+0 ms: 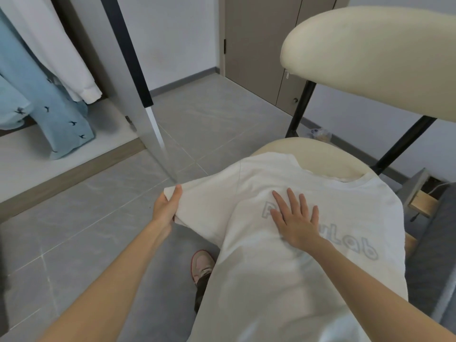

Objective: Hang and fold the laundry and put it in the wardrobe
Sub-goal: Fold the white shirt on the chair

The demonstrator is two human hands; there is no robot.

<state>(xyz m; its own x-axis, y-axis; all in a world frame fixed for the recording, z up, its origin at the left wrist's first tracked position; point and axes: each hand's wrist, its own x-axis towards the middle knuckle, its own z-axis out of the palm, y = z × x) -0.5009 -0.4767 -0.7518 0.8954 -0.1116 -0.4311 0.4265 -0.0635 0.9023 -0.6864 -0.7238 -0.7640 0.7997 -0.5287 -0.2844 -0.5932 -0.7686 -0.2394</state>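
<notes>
A white T-shirt (266, 267) with pale grey lettering lies spread over the seat of a cream chair (291, 146), its hem hanging toward me. My left hand (166, 206) grips the end of the shirt's left sleeve, thumb on top, holding it out past the seat edge. My right hand (294, 217) lies flat on the chest of the shirt with its fingers straight and spread, covering part of the lettering. The open wardrobe (74, 154) stands at the left, with a light blue garment (49, 112) and a white garment (74, 70) hanging inside.
The chair's cream backrest (370, 60) on black posts rises at the upper right. A mirrored wardrobe door (138, 90) juts out between wardrobe and chair. My shoe (201, 265) is on the grey tiled floor. Grey furniture (434, 255) sits at the right edge.
</notes>
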